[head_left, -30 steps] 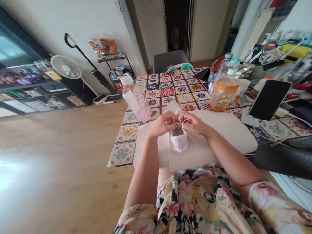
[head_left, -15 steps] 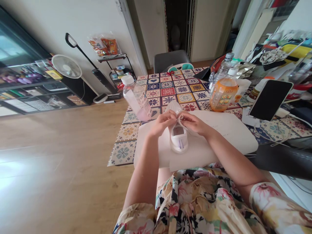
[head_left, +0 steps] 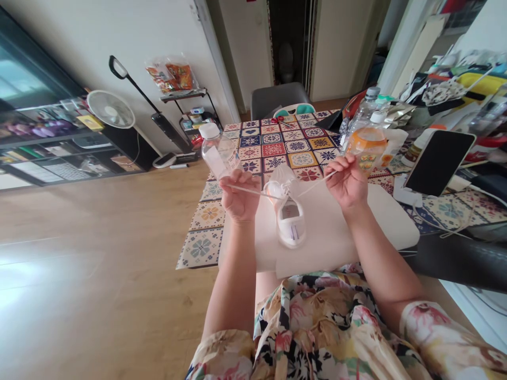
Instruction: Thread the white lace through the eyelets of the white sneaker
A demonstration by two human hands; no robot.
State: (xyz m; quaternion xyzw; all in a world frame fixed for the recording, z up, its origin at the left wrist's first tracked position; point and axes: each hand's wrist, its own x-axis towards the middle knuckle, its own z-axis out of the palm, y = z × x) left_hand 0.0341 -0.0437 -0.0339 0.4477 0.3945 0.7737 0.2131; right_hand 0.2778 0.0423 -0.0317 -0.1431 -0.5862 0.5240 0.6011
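A white shoe (head_left: 291,232) stands on a large white sheet (head_left: 328,227) on the table, its heel toward me and its toe pointing away. My left hand (head_left: 240,195) is raised to the left of the shoe, its fingers closed on one end of the white shoelace (head_left: 253,191). To the right, my right hand (head_left: 347,182) pinches the lace's other end. Both lace ends run taut and slanting from the front of the shoe up to my hands. The knot or crossing at the shoe's tongue is too small to make out.
A clear bottle with pink liquid (head_left: 217,153) stands just behind my left hand. An orange bottle (head_left: 366,142) is behind my right hand. Farther right a phone (head_left: 440,162) rests on a stand. Red scissors (head_left: 279,120) lie at the table's far end.
My hands were together over the front of the shoe. They have moved apart, left and right, drawing the lace ends out tight. The shoe has stayed in place.
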